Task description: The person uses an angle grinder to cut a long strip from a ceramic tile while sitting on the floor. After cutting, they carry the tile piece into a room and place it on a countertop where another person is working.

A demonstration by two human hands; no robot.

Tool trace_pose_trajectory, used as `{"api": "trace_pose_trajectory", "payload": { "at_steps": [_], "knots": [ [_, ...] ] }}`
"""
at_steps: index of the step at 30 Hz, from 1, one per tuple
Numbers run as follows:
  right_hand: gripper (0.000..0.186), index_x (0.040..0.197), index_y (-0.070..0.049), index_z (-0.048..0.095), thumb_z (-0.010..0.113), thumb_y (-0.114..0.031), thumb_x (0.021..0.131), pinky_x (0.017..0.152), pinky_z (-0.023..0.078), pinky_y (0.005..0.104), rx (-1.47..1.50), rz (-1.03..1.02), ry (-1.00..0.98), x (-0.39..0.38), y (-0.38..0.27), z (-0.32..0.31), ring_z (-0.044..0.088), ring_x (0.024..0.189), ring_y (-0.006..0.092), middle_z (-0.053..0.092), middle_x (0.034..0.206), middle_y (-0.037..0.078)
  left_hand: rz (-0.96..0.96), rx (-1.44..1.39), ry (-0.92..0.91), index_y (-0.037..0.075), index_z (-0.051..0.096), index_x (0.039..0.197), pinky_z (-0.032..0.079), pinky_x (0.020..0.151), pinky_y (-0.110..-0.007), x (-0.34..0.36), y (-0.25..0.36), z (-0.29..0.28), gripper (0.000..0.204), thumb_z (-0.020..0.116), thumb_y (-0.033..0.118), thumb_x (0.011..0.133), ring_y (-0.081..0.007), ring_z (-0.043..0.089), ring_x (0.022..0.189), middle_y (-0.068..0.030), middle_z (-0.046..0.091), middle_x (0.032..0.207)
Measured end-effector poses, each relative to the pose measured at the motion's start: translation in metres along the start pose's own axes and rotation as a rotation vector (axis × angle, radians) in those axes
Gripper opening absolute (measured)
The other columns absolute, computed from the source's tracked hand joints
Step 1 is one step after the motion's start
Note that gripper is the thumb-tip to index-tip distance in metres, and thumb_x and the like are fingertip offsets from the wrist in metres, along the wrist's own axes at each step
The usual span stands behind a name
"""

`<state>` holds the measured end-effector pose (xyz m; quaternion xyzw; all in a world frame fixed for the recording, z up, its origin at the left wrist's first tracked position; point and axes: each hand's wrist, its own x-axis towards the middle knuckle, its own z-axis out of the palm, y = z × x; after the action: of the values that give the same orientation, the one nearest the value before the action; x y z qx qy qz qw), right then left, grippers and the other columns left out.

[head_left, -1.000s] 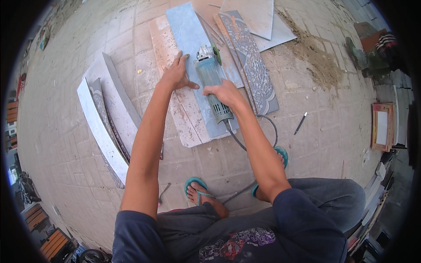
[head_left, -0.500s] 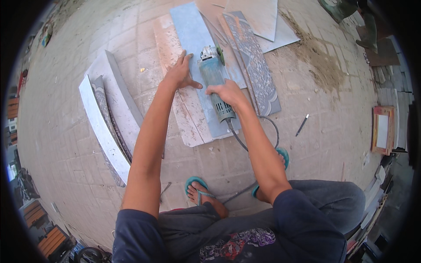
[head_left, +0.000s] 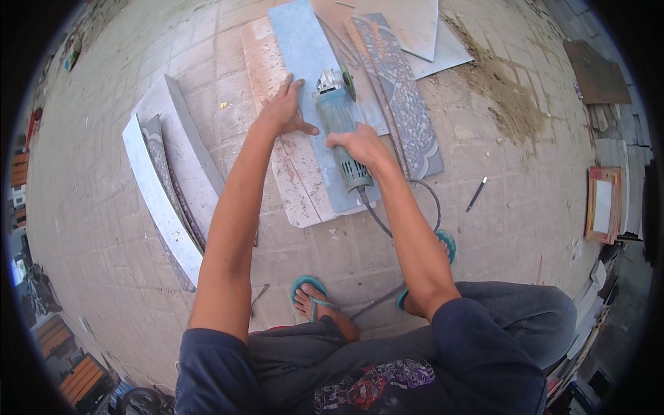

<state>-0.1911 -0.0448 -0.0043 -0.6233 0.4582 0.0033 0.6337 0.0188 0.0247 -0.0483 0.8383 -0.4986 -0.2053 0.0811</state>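
Note:
My right hand (head_left: pixel 361 146) is closed around the body of a blue-green angle grinder (head_left: pixel 333 114). Its green disc (head_left: pixel 348 84) stands upright at the right edge of a long light-blue tile strip (head_left: pixel 296 34); whether the disc touches the tile I cannot tell. Fingers spread, my left hand (head_left: pixel 282 111) presses on the left part of that strip, beside the grinder. Beneath the strip lies a pale, dusty slab (head_left: pixel 301 194) with a straight groove. The grinder's cord (head_left: pixel 438 207) loops past my right foot.
Right of the grinder lie a pebble-patterned tile (head_left: pixel 404 90) and paler tile pieces (head_left: pixel 408 28), with sandy dirt (head_left: pixel 512 104) beyond. Long cut strips (head_left: pixel 162 187) lean together at the left. A pen (head_left: pixel 476 194) rests on the paving, and stacked tiles (head_left: pixel 604 207) stand at the far right.
The dark boots at the upper right have gone out of view. Both my hands and the grinder hold nearly the same place on the tile.

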Motion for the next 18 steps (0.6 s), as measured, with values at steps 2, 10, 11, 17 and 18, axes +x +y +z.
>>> {"api": "trace_pose_trajectory", "payload": {
  "at_steps": [2, 10, 11, 17, 18],
  "knots": [
    [0.056, 0.104, 0.009, 0.065, 0.076, -0.027, 0.062, 0.071, 0.051, 0.0357, -0.003, -0.02, 0.004, 0.0, 0.008, -0.001, 0.065, 0.079, 0.0272, 0.068, 0.093, 0.019, 0.003, -0.01, -0.008, 0.013, 0.025, 0.151, 0.027, 0.115, -0.058, 0.002, 0.002, 0.0, 0.133, 0.095, 0.043, 0.042, -0.0339, 0.032, 0.143, -0.013, 0.014, 0.162],
    [0.056, 0.109, 0.006, 0.064, 0.076, -0.025, 0.063, 0.075, 0.051, 0.0355, -0.01, -0.05, -0.024, -0.01, 0.018, -0.002, 0.065, 0.083, 0.0263, 0.068, 0.097, 0.018, 0.02, -0.006, -0.007, 0.012, 0.024, 0.152, 0.028, 0.116, -0.055, 0.003, -0.001, 0.003, 0.133, 0.095, 0.043, 0.044, -0.0338, 0.031, 0.144, -0.0147, 0.014, 0.162],
    [0.057, 0.109, 0.006, 0.063, 0.076, -0.025, 0.063, 0.076, 0.051, 0.0353, -0.016, -0.06, -0.017, -0.012, 0.02, -0.001, 0.065, 0.084, 0.0264, 0.068, 0.097, 0.018, 0.022, -0.008, -0.006, 0.012, 0.024, 0.152, 0.028, 0.116, -0.056, 0.003, -0.001, 0.002, 0.133, 0.095, 0.043, 0.044, -0.0334, 0.03, 0.144, -0.0145, 0.014, 0.162],
    [0.056, 0.105, 0.006, 0.065, 0.076, -0.027, 0.062, 0.077, 0.05, 0.0354, -0.025, -0.082, 0.006, -0.016, 0.025, -0.002, 0.066, 0.085, 0.0277, 0.069, 0.096, 0.019, -0.001, 0.01, -0.023, 0.012, 0.023, 0.152, 0.027, 0.116, -0.058, 0.004, 0.002, -0.001, 0.135, 0.095, 0.044, 0.043, -0.0314, 0.029, 0.145, -0.013, 0.014, 0.162],
    [0.056, 0.102, 0.006, 0.067, 0.076, -0.029, 0.06, 0.077, 0.051, 0.0357, -0.005, -0.078, 0.017, -0.018, 0.024, -0.003, 0.066, 0.085, 0.0282, 0.069, 0.094, 0.02, -0.01, 0.013, -0.039, 0.012, 0.023, 0.152, 0.027, 0.116, -0.059, 0.002, 0.006, 0.0, 0.135, 0.095, 0.044, 0.042, -0.0311, 0.029, 0.145, -0.0128, 0.014, 0.162]
  ]
}}
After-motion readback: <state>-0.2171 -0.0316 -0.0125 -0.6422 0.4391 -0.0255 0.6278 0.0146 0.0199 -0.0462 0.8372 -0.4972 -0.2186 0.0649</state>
